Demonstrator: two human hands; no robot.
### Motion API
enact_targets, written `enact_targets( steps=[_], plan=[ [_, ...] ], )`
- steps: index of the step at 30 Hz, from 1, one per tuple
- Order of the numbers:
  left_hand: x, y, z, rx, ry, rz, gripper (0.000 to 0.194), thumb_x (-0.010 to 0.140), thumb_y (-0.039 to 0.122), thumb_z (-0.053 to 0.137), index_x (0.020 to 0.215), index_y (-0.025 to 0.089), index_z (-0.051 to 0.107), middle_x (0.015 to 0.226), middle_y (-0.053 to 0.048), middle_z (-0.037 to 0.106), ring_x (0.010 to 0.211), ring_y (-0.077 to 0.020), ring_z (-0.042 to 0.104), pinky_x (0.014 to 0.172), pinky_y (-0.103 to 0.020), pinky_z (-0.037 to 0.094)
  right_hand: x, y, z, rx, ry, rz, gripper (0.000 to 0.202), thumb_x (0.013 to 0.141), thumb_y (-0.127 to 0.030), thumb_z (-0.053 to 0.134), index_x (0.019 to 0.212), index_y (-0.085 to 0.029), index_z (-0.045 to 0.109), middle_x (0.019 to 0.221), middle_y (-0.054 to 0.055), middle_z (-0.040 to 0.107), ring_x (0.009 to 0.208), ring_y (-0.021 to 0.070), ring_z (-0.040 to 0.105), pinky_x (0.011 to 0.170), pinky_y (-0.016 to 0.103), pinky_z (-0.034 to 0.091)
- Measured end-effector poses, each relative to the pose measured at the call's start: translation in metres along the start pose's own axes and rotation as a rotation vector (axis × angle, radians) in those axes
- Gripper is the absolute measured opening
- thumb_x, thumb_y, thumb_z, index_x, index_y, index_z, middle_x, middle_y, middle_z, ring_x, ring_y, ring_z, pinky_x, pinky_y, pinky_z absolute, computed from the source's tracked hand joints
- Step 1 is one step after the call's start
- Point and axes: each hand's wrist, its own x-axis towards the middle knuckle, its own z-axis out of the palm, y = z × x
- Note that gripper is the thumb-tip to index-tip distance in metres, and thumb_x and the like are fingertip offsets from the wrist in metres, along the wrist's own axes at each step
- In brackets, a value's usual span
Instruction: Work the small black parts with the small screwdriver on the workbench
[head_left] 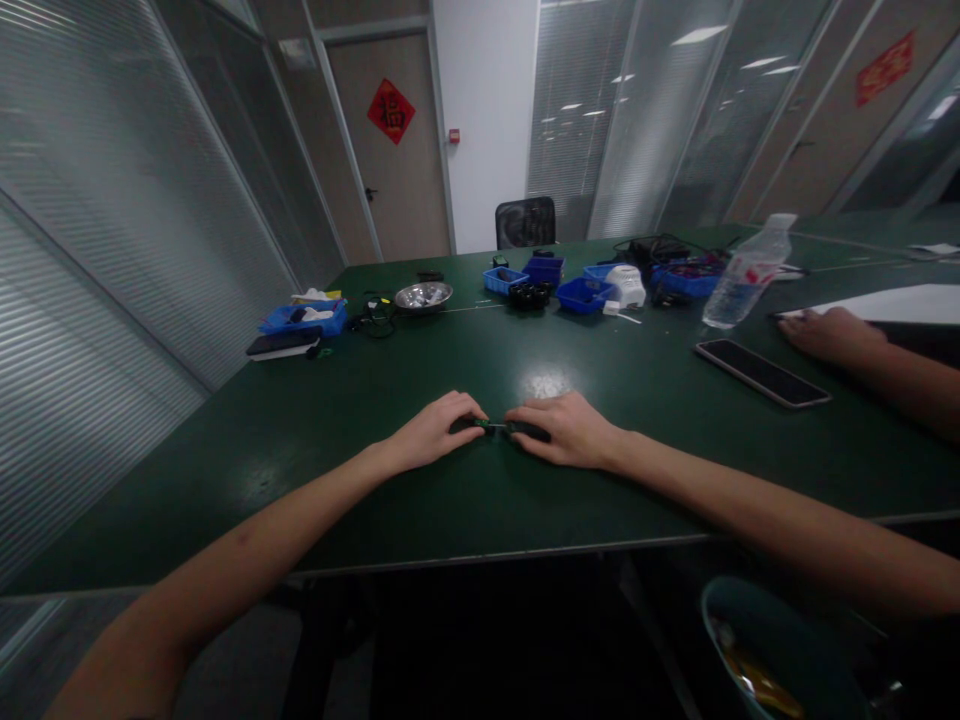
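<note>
Over the green tabletop (390,500), my left hand (439,430) pinches a small dark piece with a bit of green on it (482,424); its exact kind is hidden by the fingers. Facing it, my right hand (566,428) is closed around the black handle of what looks like a screwdriver (529,431). A thin metal shaft runs level from this handle to the left and reaches the small piece. Whether the tip sits in it or only touches it, I cannot tell.
Another person's hand (832,335) rests at the right, near a phone (761,372) and a plastic bottle (750,275). Farther back are a metal bowl (424,297), blue trays (583,296) and cables. A blue bin (304,318) stands left. Below the table edge is a bucket (780,640).
</note>
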Motion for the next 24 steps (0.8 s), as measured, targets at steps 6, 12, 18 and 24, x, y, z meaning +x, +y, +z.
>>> enact_targets(
  steps=[6,12,18,24],
  plan=[
    [-0.0006,-0.0027,0.0013,0.008,0.011,0.02,0.018,0.109,0.032,0.065,0.118,0.019,0.072,0.116,-0.01,0.07,0.111,-0.0254,0.064,0.1,-0.039,0.051,0.0,-0.0037,0.0018,-0.053,0.03,-0.041,0.044,0.115,-0.044,0.044,0.143,-0.021,0.069,0.103,0.009,0.072,0.079,0.018,0.065,0.065,0.029,0.041],
    [-0.0002,-0.0025,0.0007,0.016,0.006,0.021,0.017,0.109,0.031,0.065,0.119,0.019,0.072,0.116,-0.01,0.069,0.111,-0.025,0.064,0.1,-0.039,0.051,0.0007,-0.0089,-0.0027,-0.059,0.019,-0.05,0.045,0.113,-0.041,0.046,0.148,-0.019,0.066,0.102,0.008,0.07,0.077,0.0172,0.062,0.063,0.029,0.039],
    [0.0001,-0.0028,0.0009,0.023,-0.003,0.017,0.019,0.109,0.032,0.064,0.119,0.018,0.072,0.115,-0.01,0.068,0.108,-0.0245,0.063,0.097,-0.038,0.051,0.001,-0.0091,-0.001,-0.063,0.025,-0.078,0.045,0.114,-0.04,0.045,0.148,-0.018,0.063,0.105,0.009,0.07,0.079,0.017,0.063,0.062,0.028,0.038],
    [-0.0003,-0.0035,0.0009,-0.008,-0.014,-0.021,0.024,0.109,0.036,0.065,0.12,0.016,0.073,0.111,-0.009,0.066,0.094,-0.0206,0.061,0.084,-0.032,0.05,0.0018,-0.0095,0.0031,-0.033,0.017,-0.076,0.042,0.115,-0.041,0.044,0.15,-0.019,0.056,0.114,0.01,0.073,0.08,0.0175,0.067,0.063,0.029,0.04]
  ],
)
